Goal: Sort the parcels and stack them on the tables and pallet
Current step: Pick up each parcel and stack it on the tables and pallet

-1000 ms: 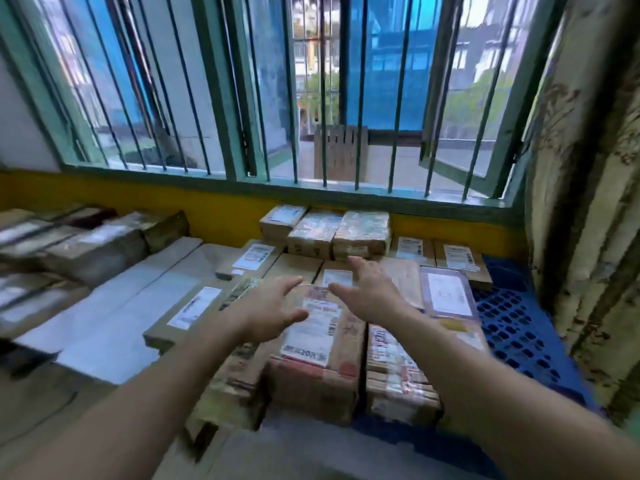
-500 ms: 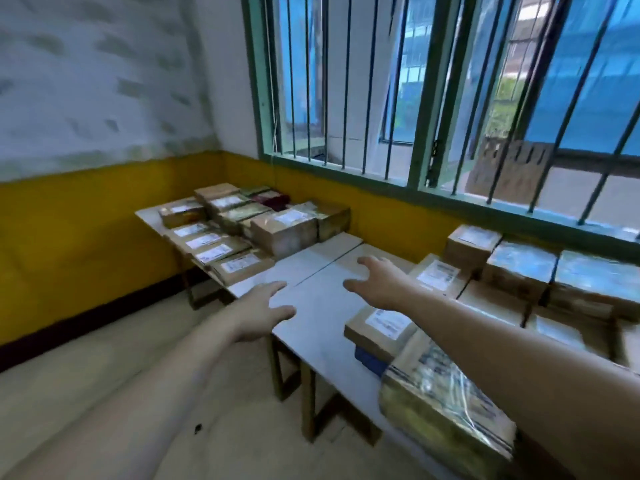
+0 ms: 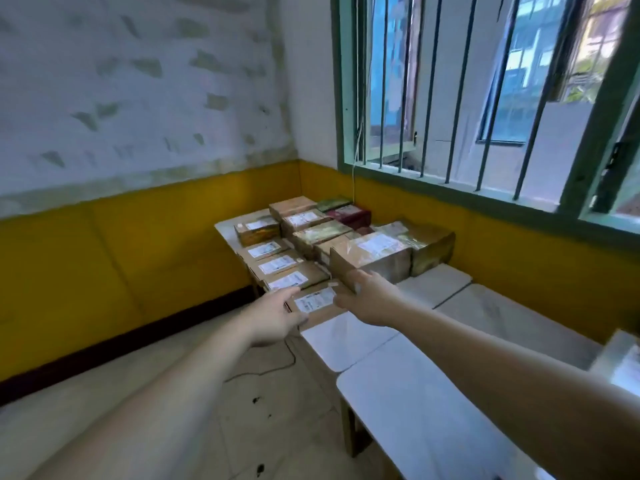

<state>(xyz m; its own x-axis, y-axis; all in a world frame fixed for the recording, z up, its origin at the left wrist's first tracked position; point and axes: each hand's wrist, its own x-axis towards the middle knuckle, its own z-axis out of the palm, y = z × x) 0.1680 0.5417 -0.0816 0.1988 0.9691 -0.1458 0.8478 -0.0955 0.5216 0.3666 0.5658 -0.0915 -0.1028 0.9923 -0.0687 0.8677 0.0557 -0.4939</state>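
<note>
Flat parcel (image 3: 316, 302) at the near end of the far table (image 3: 224, 226) lies between our hands - long axis left-right, left hand (image 3: 277, 315) and right hand (image 3: 369, 301) equally near - both open, gripping nothing.

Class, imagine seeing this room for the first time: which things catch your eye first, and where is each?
The eye goes first to the outstretched left hand and right hand, flanking a flat labelled parcel at the near end of the parcel cluster on the corner table. Above right, a green barred window glows blue. A bright yellow wall band runs behind the tables.
</note>
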